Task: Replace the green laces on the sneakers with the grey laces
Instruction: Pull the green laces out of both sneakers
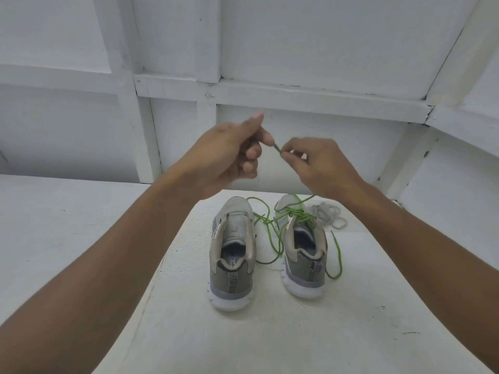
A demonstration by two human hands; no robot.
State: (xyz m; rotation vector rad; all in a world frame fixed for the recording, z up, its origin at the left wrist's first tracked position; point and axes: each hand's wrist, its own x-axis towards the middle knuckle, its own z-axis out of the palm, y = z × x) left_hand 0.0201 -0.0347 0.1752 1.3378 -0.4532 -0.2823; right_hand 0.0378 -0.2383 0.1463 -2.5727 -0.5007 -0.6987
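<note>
Two grey sneakers stand heels toward me on a white table. The left sneaker has no lace in it. The right sneaker still carries a green lace across its eyelets. A loose green lace trails between the shoes and loops up to my hands. My left hand and my right hand are raised above the shoes, and both pinch a short end of green lace between them. A pile of grey laces lies beyond the right sneaker.
The white table narrows toward me, with its edges running off at the left and right. A white panelled wall with ledges rises close behind the shoes.
</note>
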